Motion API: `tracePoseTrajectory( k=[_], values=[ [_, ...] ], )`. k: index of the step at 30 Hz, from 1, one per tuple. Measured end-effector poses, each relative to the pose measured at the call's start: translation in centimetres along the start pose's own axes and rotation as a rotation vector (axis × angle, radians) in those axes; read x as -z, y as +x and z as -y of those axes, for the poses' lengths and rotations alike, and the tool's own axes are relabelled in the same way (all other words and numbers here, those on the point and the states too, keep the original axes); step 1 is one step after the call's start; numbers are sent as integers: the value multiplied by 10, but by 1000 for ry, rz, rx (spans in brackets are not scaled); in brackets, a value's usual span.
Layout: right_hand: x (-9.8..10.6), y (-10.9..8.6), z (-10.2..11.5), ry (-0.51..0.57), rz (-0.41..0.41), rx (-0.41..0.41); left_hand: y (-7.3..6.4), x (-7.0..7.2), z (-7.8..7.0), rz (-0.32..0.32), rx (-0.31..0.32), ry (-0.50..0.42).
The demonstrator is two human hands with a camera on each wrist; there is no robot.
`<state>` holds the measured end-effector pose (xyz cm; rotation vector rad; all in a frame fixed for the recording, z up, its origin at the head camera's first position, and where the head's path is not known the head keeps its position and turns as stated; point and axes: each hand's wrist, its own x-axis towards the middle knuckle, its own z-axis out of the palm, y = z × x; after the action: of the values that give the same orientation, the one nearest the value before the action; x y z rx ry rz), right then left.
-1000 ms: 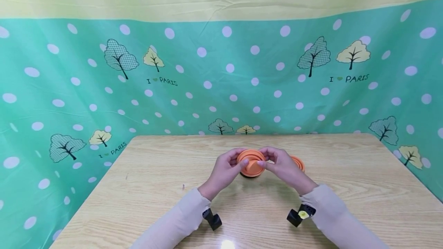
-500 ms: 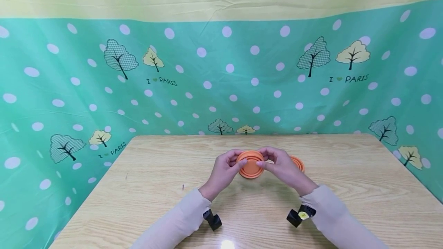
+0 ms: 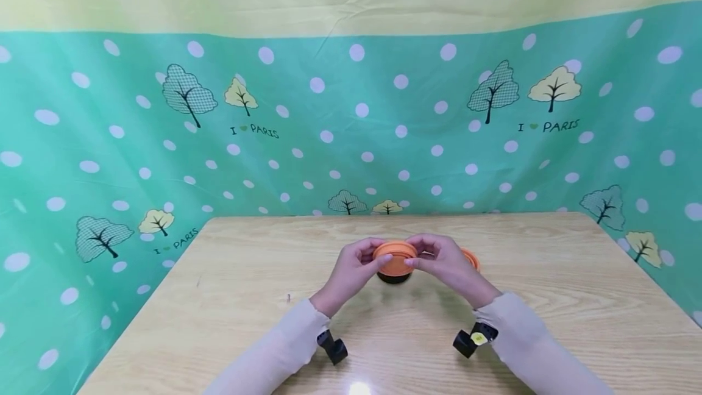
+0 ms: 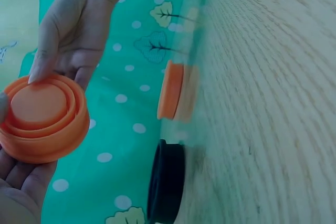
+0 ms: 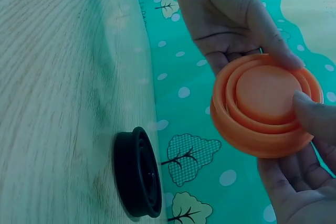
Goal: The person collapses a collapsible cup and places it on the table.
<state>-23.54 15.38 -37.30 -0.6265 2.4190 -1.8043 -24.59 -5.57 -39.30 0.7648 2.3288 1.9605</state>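
My left hand [image 3: 353, 268] and right hand [image 3: 445, 263] together hold an orange collapsible cup [image 4: 39, 106], folded down into concentric rings. Both thumbs press on its face, and the other fingers curl behind its rim. The cup is held above the table, its ringed side turned toward me. Under and just behind it in the head view, a round black ringed piece [image 5: 137, 174] sits on the table. A second orange ringed piece [image 4: 170, 90] lies to the right, partly hidden behind my right hand in the head view.
The light wooden table [image 3: 247, 297] stretches to both sides of the arms. A green and yellow printed cloth [image 3: 384, 78] hangs behind its far edge. A small dark mark [image 3: 288, 297] shows on the tabletop left of the hands.
The orange cup has tipped, so its face looks flatter and the black piece shows below it. Both hands keep their grip and stay almost in place. The head view has shifted slightly.
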Motion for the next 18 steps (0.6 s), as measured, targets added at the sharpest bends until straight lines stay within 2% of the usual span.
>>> tracePoseTrajectory(
  k=[4, 7, 11, 18],
  values=[
    [1, 0, -1, 16, -4, 25, -1, 4, -2, 46, -28, -15],
    [1, 0, -1, 13, -11, 68, -1, 6, -5, 87, -21, -35],
    [1, 0, 0, 9, -32, 138, 0, 7, -9, 110, 23, -29],
    [-2, -1, -2, 13, -88, 265, 2, 5, -19, 98, 144, -8]
  ],
)
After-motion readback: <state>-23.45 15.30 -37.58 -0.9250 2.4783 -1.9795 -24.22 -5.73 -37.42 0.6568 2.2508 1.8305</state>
